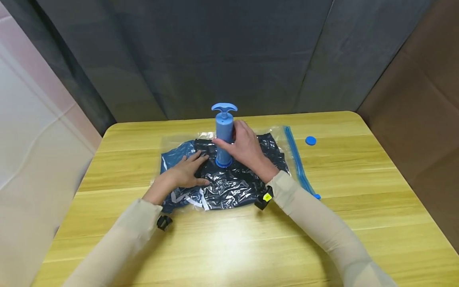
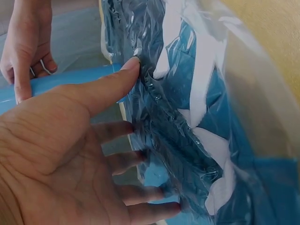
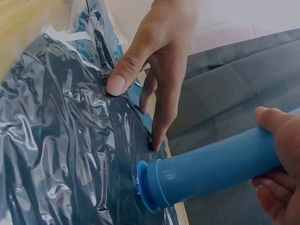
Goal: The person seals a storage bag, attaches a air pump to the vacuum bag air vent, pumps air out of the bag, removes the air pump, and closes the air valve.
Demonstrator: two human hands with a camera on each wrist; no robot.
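Vacuum bag (image 1: 229,179): crinkled clear plastic over dark blue fabric, lying flat at mid-worktop (image 1: 358,191); its blue zip strip (image 1: 297,159) runs along the right edge.
Hand pump (image 1: 224,135): blue, upright on the bag, its base seated on the plastic.
Right hand (image 1: 245,147): fingers curled round the pump barrel.
Left hand (image 1: 186,171): fingers straight and slightly spread, pressing the bag just left of the pump base.
Blue cap (image 1: 310,140): on the worktop, apart from the bag, to its right.
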